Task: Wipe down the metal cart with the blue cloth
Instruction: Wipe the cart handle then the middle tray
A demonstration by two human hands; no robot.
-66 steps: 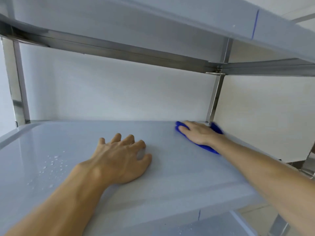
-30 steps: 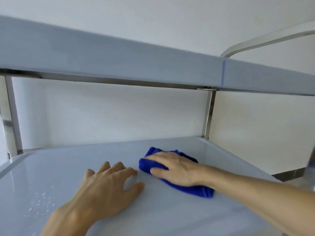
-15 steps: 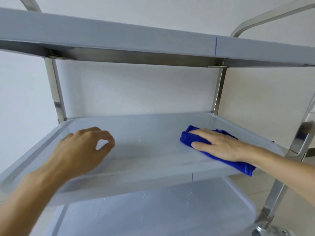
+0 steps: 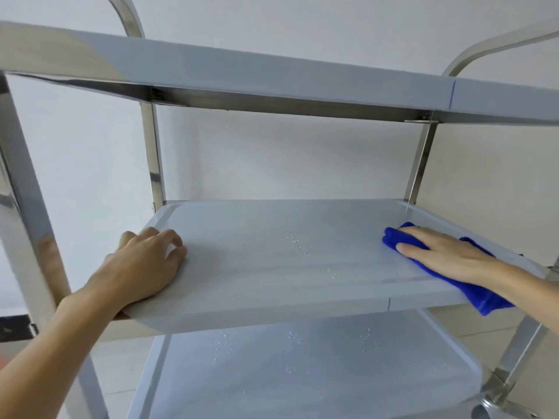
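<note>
The blue cloth (image 4: 435,267) is pressed flat on the middle shelf (image 4: 272,267) of the metal cart (image 4: 151,164), at the right of the frame, under the straight fingers of the right hand (image 4: 447,258). The left hand (image 4: 145,267) is rested at centre left, fingers loosely curled, nothing held. Water droplets (image 4: 298,243) are seen mid-shelf and on the bottom shelf (image 4: 302,373), so much wiping is judged left.

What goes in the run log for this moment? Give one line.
right hand flat on blue cloth, middle shelf right side | left hand rests on left edge | droplets remain mid-shelf
</note>
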